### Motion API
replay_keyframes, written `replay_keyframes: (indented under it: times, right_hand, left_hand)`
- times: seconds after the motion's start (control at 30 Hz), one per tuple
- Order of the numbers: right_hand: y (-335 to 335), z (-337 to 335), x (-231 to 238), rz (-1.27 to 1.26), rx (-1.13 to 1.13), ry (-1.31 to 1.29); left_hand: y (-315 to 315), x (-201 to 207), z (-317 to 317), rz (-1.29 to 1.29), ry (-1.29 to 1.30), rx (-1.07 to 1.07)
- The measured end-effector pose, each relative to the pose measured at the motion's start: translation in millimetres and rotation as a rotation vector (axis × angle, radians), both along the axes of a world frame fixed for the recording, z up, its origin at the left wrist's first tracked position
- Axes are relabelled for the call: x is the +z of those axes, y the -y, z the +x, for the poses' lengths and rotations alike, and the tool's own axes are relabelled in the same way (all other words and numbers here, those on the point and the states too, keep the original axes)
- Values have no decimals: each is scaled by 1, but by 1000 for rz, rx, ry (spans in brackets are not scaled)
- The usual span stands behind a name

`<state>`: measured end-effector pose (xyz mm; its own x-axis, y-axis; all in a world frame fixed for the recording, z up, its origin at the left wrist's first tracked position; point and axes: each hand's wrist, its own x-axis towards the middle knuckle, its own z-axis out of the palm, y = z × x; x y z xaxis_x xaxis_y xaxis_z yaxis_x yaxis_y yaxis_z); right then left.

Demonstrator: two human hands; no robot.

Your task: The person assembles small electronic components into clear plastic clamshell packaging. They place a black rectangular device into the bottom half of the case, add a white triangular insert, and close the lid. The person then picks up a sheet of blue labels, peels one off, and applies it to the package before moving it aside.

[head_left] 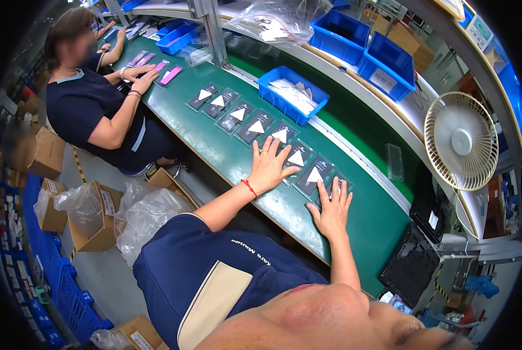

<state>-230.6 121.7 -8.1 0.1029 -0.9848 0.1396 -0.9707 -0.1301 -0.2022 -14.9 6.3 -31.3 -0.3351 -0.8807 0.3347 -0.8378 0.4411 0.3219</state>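
Note:
A row of flat black packs in clear plastic trays runs along the green table (226, 157), each with a white triangle on top. My left hand (267, 171), a red cord at its wrist, lies with spread fingers over the near edge of a pack (282, 133) in the middle of the row. At the row's right end, my right hand (331, 214) rests stretched fingers on the last pack (341, 182), covering much of it. Just left of that hand lies another pack (315, 174). Neither hand is closed around anything.
A blue bin (296, 93) of white paper pieces stands behind the row. At the far left a co-worker (100, 105) handles pink strips (171, 76). A white fan (461, 142) and a black tray (410, 265) are at the right. Cartons (94, 219) stand on the floor.

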Motion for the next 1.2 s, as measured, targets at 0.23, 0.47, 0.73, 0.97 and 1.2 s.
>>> replay_keyframes:
  times: [0.23, 0.47, 0.73, 0.97, 1.2]
  right_hand:
    - [32, 49, -5, -51, -10, 30]
    - [82, 103, 5, -104, 69, 220]
    - [29, -13, 26, -438, -405, 121]
    - [-104, -181, 23, -215, -1280, -303]
    - [-103, -207, 19, -337, -1150, -276]
  left_hand:
    - [38, 3, 46, -127, 1, -14]
    - [62, 18, 65, -268, -170, -3]
    - [3, 50, -52, -211, -414, -500]
    - [-40, 54, -128, -33, -498, -838]
    - [-38, 13, -138, 46, -432, -860]
